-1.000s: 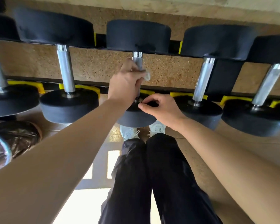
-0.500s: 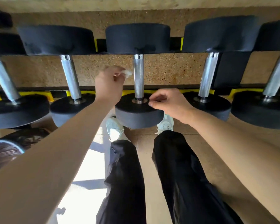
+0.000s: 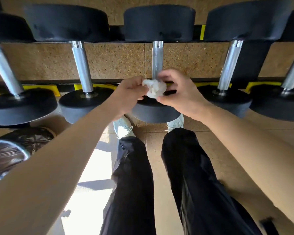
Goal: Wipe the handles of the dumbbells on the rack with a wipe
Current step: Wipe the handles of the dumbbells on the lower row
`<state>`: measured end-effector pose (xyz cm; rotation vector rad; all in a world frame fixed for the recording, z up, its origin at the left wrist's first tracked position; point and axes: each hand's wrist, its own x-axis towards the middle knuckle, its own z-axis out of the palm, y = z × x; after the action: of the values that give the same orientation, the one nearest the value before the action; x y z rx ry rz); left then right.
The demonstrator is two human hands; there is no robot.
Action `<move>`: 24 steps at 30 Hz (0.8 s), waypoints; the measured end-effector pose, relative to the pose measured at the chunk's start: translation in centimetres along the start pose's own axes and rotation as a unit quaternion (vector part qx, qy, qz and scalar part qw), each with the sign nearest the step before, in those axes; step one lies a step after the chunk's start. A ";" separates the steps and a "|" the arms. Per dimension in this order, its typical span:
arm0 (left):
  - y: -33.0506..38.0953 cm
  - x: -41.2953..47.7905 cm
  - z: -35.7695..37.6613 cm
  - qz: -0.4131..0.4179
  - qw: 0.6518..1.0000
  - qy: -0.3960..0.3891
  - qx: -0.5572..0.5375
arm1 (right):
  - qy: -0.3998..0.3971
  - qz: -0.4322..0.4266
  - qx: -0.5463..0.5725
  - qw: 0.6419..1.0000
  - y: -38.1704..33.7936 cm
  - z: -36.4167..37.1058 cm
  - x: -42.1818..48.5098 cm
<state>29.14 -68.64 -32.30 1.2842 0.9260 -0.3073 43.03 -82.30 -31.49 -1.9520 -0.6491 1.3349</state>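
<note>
White wipe (image 3: 154, 89) between left hand (image 3: 127, 97) and right hand (image 3: 180, 95); trouser label (image 3: 122, 146) illegible.

White wipe (image 3: 154, 89), black dumbbell heads (image 3: 159, 22) on chrome handles (image 3: 157, 60), yellow rack cradles (image 3: 261, 84), speckled tan floor (image 3: 154, 145), black trousers (image 3: 134, 175), pale sneakers (image 3: 123, 126)

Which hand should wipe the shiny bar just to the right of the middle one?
Probably the right hand. Both hands pinch the wipe in front of the middle handle, but the right hand sits nearer the next handle; the left hand would have to cross over.
</note>
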 end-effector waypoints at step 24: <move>-1.6 5.4 -2.2 -0.041 0.946 0.018 0.321 | -0.054 -0.032 -0.327 0.943 3.4 -1.8 4.5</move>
<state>30.43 -65.58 -37.33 1.8517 0.9466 -0.6936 46.40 -81.69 -36.35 -2.3402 -1.3332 1.2936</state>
